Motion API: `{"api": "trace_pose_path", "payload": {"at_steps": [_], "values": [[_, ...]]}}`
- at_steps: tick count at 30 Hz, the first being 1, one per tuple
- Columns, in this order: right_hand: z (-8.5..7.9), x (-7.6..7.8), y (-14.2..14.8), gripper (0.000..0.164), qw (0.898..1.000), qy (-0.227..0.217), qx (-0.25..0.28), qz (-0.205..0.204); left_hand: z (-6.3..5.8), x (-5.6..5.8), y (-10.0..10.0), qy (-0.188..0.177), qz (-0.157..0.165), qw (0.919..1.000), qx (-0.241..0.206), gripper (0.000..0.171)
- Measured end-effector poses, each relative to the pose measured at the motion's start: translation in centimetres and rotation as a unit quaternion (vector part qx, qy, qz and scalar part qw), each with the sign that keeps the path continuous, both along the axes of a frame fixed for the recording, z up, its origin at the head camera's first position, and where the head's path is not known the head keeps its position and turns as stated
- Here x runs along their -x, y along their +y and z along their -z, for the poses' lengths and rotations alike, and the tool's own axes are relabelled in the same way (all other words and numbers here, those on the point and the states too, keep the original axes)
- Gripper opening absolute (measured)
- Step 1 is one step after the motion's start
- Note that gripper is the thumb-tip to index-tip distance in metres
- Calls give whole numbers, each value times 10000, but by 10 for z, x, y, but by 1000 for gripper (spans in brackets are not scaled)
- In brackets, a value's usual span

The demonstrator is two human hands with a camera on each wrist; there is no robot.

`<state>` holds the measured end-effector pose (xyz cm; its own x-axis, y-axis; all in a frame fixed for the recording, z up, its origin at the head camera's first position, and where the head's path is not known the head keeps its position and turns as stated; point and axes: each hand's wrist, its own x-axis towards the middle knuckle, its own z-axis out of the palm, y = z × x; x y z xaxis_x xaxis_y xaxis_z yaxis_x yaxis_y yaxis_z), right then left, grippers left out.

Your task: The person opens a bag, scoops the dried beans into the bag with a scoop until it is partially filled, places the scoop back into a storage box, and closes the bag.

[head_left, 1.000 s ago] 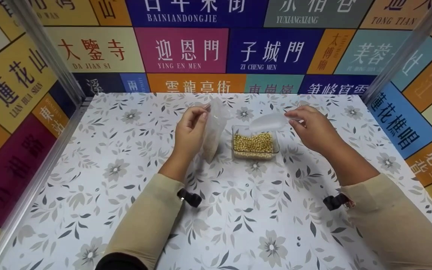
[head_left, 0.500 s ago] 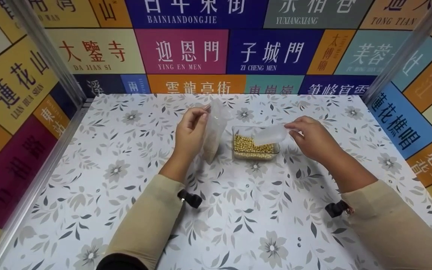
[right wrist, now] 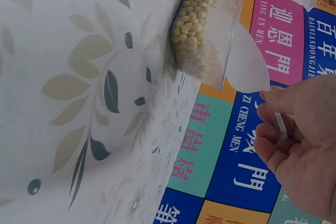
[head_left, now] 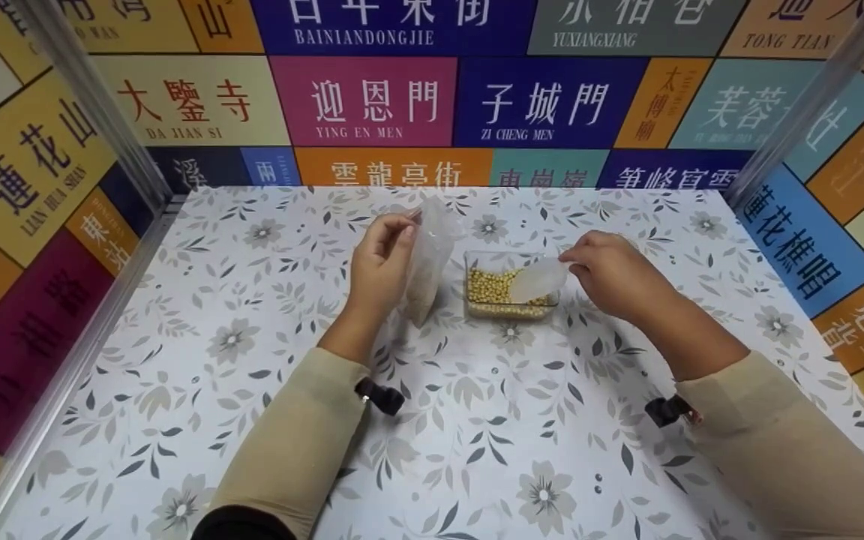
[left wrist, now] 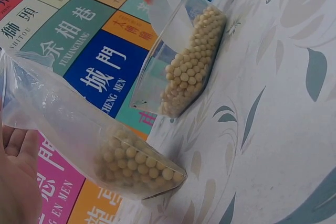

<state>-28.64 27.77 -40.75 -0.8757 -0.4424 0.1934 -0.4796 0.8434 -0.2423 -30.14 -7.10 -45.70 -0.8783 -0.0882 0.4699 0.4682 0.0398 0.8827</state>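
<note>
My left hand (head_left: 378, 259) holds a clear plastic bag (head_left: 432, 259) upright by its top, left of the box. Soybeans (left wrist: 134, 163) fill the bottom of the bag. My right hand (head_left: 616, 276) pinches the thin handle of a translucent white scoop (head_left: 541, 280). In the head view the scoop's bowl dips into the right part of a clear rectangular box (left wrist: 151, 80), its front end among the soybeans (head_left: 489, 288). The right wrist view has thumb and fingers around the handle (right wrist: 281, 124), with part of the bowl seen through the box wall.
A white tablecloth (head_left: 462, 427) with grey flowers and leaves lies under the box. Behind the table stands a wall of coloured panels (head_left: 372, 97) with Chinese lettering, and similar panels (head_left: 34, 322) rise at both sides. Each sleeve cuff carries a small black camera (head_left: 379, 396).
The right hand has come down and slightly left, bringing the scoop from above the box into the soybeans. The left hand and the bag have stayed in place.
</note>
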Motion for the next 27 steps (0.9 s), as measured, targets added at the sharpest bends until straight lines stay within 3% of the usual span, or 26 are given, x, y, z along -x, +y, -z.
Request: {"api": "trace_pose_path", "payload": {"at_steps": [6,13,27], "values": [[2,1,-6,27,9989,-377,-112,-238,-1,-1,1,-100,-47,9999,-37,13],[13,4,-9,28,9984,-523,-109,-174,-1,-1,2,-97,-81,9998,-160,12],[37,9,-14,31,9900,-1201,718,181,1,1,0,33,-4,9999,-136,12]]}}
